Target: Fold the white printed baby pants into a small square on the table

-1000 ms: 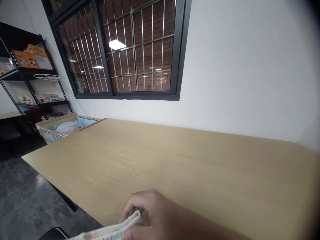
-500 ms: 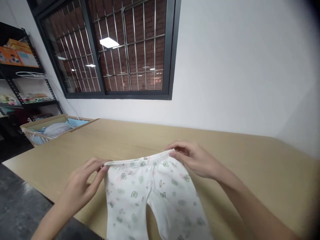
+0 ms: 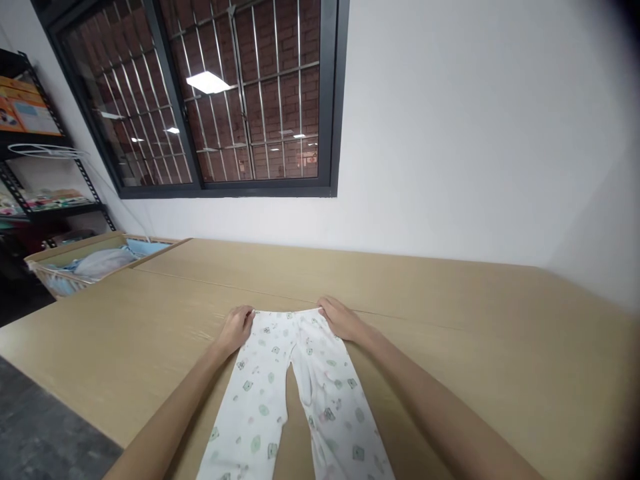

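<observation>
A small pair of white pants (image 3: 257,380) with a green and grey print lies spread on the wooden table (image 3: 450,373), waistband toward the wall. My left hand (image 3: 237,329) is closed on the left corner of the waistband. At the right corner, my right hand (image 3: 341,319) pinches the same waistband, with its fingertips partly hidden. Both legs of the pants run toward me and leave the bottom of the view, the right one a little creased along its inner side.
A wooden crib (image 3: 65,259) with blue and grey fabric inside adjoins the table's far left end. Behind it stands a black shelf rack (image 3: 65,208) with boxes. The white wall (image 3: 450,133) and a barred window (image 3: 250,100) border the table's back.
Both hands have moved away from me and closer together with the pants. The pants now lie flatter and farther up the table, showing more of the legs.
</observation>
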The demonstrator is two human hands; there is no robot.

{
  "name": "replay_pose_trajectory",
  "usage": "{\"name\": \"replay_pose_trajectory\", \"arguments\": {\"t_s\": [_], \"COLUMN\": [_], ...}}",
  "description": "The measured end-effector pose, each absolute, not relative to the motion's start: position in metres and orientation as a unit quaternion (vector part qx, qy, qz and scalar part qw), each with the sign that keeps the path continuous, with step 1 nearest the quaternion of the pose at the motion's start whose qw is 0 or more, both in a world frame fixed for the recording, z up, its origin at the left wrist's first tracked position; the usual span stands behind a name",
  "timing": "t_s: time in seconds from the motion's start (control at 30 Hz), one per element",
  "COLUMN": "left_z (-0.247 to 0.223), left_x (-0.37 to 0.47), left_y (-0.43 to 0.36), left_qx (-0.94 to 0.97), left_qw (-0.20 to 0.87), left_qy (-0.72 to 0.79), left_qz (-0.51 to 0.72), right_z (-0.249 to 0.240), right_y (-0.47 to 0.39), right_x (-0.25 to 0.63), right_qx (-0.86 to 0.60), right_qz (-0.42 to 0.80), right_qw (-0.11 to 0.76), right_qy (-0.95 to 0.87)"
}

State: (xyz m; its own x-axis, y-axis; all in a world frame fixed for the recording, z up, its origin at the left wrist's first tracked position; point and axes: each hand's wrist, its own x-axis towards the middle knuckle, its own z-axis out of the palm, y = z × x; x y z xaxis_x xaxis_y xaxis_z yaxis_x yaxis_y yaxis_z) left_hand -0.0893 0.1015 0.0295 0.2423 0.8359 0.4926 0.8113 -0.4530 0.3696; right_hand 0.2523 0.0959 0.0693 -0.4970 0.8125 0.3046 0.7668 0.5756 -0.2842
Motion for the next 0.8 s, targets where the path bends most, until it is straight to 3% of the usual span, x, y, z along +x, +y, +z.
{"name": "replay_pose_trajectory", "arguments": {"t_s": [0.33,0.8], "left_z": [0.012,0.008], "left_x": [-0.097,-0.099], "left_y": [0.146,0.154], "left_qx": [0.801,0.782], "left_qw": [0.041,0.109], "left_qy": [0.513,0.520], "left_qz": [0.305,0.325], "right_z": [0.045,0.030], "right_y": [0.135,0.143], "right_x": [0.259,0.263], "right_qx": [-0.475,-0.492], "right_qz": [-0.002,-0.002], "right_qw": [0.188,0.231], "right_qy": [-0.860,-0.839]}}
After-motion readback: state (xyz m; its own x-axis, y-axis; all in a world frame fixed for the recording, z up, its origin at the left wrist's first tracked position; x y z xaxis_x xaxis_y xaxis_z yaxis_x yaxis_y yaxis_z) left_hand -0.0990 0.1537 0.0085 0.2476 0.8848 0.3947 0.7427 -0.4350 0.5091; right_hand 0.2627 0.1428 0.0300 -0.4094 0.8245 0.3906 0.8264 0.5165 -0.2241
